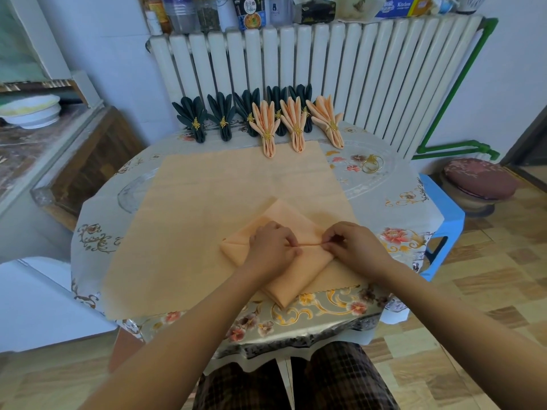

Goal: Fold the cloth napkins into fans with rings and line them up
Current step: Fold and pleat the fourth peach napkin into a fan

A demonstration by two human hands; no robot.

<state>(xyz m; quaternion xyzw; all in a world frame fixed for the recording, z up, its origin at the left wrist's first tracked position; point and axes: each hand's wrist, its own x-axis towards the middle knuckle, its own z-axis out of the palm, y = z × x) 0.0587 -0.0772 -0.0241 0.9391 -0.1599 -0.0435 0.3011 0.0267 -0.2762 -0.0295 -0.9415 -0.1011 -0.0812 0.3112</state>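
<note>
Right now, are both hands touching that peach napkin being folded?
Touching. The head view shows the left hand and right hand pinching a raised pleat of the peach napkin between them.

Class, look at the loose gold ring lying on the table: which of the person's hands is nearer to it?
Right. The right hand lies below the ring, pinching the napkin; the left hand pinches it farther left.

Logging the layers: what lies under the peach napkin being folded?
The peach napkin lies on a flat peach cloth spread over the floral tablecloth. The tabletop itself is covered.
</note>
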